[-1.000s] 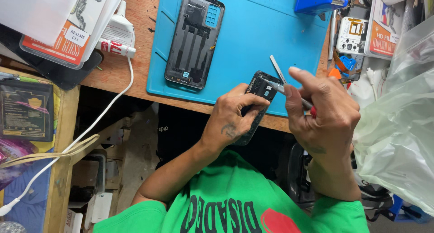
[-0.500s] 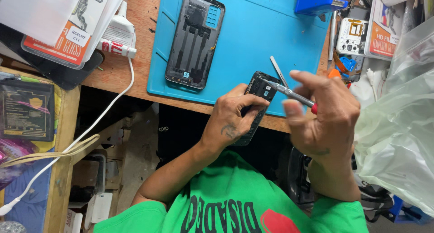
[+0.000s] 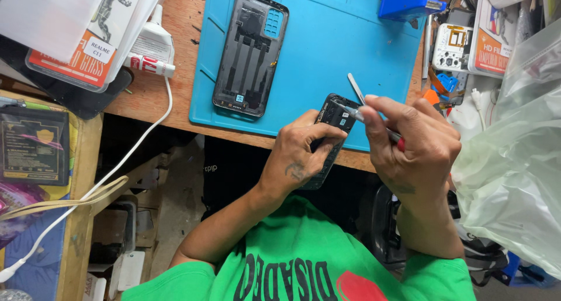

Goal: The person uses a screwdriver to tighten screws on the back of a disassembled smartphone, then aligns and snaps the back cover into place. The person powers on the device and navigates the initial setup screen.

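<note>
Gripping the light, stiff, fragile black opened phone body (image 3: 330, 134) by its edges in my left hand (image 3: 298, 158) at the blue silicone mat's (image 3: 327, 50) near edge, my right hand (image 3: 418, 146) pinches a thin metal-tipped screwdriver (image 3: 365, 119) onto it.

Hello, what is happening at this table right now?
A person in a green shirt works on a dark opened phone, gripped in the left hand at the edge of a blue work mat. The right hand holds a thin screwdriver with its tip on the phone's upper end. A removed phone back cover lies on the mat.
</note>
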